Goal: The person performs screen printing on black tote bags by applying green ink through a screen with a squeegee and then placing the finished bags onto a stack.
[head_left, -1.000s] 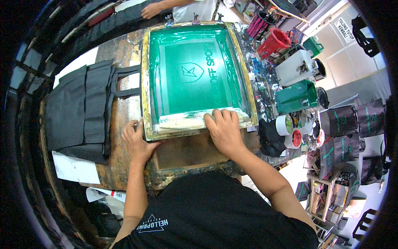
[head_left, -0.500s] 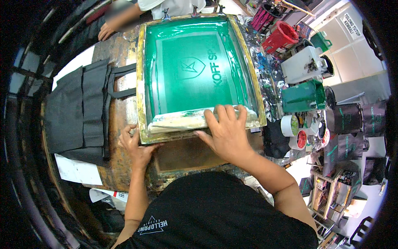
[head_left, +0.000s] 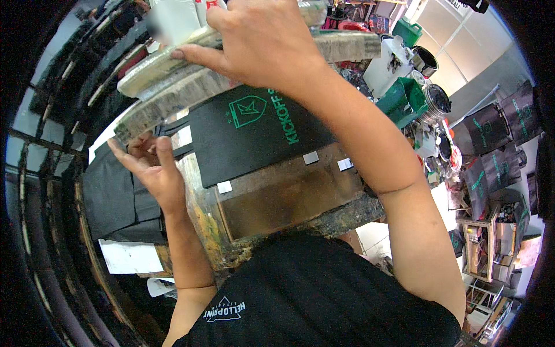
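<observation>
frame (head_left: 179, 98) is slanting up behind worktop's near edge (head_left: 225, 248) | likely stiff, heavyish, rails inviting grip | right hand (head_left: 266, 43) is clasping squeegee (head_left: 153, 72), fingertips hidden | left hand (head_left: 153, 168) is cupping half-curled by corner, apparently unloaded

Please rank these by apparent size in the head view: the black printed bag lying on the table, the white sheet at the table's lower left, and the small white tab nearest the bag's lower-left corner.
1. Black printed bag, largest though partly hidden
2. White sheet
3. Small white tab
</observation>
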{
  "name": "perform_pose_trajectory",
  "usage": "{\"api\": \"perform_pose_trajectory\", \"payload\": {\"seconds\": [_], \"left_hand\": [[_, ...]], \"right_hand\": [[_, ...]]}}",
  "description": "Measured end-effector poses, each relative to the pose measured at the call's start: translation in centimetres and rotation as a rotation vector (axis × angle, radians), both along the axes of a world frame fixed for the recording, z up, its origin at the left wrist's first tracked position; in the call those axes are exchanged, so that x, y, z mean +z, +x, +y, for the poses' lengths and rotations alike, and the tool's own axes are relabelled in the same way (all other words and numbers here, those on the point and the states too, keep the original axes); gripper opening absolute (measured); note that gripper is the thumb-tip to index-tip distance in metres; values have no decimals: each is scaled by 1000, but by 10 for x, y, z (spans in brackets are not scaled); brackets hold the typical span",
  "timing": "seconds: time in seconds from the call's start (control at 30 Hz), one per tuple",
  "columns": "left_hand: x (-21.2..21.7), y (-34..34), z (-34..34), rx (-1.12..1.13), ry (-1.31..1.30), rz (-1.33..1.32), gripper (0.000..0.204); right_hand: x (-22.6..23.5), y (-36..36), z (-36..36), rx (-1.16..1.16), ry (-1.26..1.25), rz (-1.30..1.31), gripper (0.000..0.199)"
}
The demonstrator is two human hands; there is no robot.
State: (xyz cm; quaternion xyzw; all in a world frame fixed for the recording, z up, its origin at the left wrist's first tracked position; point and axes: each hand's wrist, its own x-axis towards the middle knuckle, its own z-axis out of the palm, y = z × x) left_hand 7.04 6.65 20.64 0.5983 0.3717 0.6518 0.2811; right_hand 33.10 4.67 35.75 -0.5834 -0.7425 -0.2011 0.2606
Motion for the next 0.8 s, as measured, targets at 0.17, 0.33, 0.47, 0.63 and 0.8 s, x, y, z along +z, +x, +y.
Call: {"api": "perform_pose_trajectory", "payload": {"seconds": [0.17,0.33,0.47,0.63,0.8], "left_hand": [[-81,-27,-2,100,-230,665,118],[-124,-34,-27,117,-531,1084,120],[-136,-37,-10,3,-660,918,106],[-146,-52,37,-102,-292,577,61],[-15,-78,77,-197,-516,208,43]], "right_hand": [[20,7,9,47,11,14,72],[26,13,34,10,86,-1,68],[11,7,64,-34,286,1,67],[19,9,50,-11,229,30,64],[27,12,58,-14,232,15,64]]}}
